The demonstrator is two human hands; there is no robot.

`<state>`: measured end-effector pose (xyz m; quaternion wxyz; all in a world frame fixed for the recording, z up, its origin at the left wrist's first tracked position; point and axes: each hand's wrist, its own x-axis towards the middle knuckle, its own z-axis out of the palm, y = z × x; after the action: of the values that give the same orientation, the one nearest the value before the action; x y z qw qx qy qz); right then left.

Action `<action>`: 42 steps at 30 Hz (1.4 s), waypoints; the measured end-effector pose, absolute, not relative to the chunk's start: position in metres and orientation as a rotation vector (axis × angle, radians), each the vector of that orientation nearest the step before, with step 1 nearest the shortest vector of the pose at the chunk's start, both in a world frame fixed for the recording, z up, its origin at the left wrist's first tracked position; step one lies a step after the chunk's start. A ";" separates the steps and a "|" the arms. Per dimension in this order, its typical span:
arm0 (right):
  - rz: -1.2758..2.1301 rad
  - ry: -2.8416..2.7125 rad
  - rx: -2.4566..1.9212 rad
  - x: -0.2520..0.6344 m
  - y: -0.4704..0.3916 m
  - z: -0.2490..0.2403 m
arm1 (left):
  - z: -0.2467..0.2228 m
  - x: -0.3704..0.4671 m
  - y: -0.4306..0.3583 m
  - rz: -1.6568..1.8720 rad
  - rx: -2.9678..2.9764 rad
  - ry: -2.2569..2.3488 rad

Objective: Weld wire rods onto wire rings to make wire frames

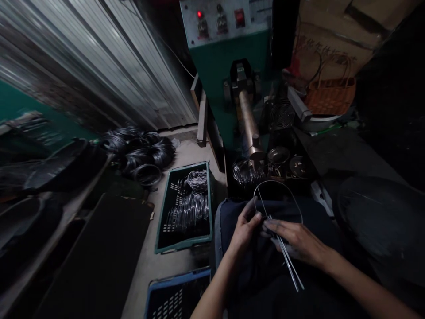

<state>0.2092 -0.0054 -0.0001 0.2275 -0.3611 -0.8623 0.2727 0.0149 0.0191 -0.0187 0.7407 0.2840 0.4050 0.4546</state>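
Over my lap, my left hand (245,226) pinches the left side of a thin wire ring (282,182) between thumb and fingers. My right hand (295,239) is closed around a few straight metal rods (288,261), which stick out below the palm toward me. A straight piece of wire crosses the inside of the ring. The ring's right side runs down behind my right hand. Both hands are close together, and how the rods and ring meet is hidden by the fingers. Dark cloth (259,283) covers my lap beneath them.
Ahead stands a green machine (212,66) with a lit red lamp and a copper-coloured arm (249,119). A green crate (184,243) holds wire pieces; a blue crate (179,281) is nearer. Black wire coils (142,153) lie left. An orange basket (332,95) sits right.
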 end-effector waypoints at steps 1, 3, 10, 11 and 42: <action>0.748 -2.374 -0.989 0.209 -0.004 0.001 | -0.018 0.015 0.020 1.007 0.632 0.890; 0.741 -2.374 -0.981 0.209 -0.001 0.003 | -0.018 0.014 0.021 1.021 0.642 0.890; 0.709 -2.389 -0.984 0.209 0.008 0.009 | -0.017 0.013 0.029 1.033 0.671 0.934; 0.709 -2.391 -0.992 0.209 0.009 0.009 | -0.018 0.013 0.030 1.035 0.688 0.936; 0.877 -2.389 -0.948 0.218 0.040 0.032 | 0.006 0.023 0.052 1.117 0.606 0.872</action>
<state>0.2184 0.0399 0.0316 0.2113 -0.3413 -0.8597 0.3157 0.0229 0.0523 0.0056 0.7174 0.2741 0.3941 0.5049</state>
